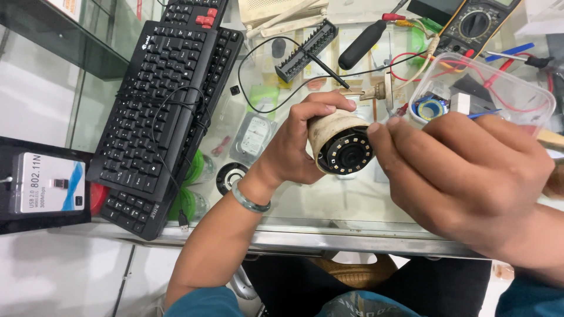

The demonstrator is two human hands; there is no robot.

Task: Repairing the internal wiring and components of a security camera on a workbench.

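My left hand (292, 145) grips a dirty white round security camera (339, 142), its dark front with a ring of small lights facing up toward me. My right hand (461, 170) is close beside it on the right, fingertips touching the camera's front rim. A grey-green bangle (249, 199) is on my left wrist. The camera is held above a glass counter top (329, 205).
A black keyboard (167, 100) with its wound cable lies at the left. A clear plastic box (487, 88) of small parts stands at the right, a multimeter (479, 23) and a black screwdriver bit rack (306, 50) behind. A small boxed adapter (44, 183) lies far left.
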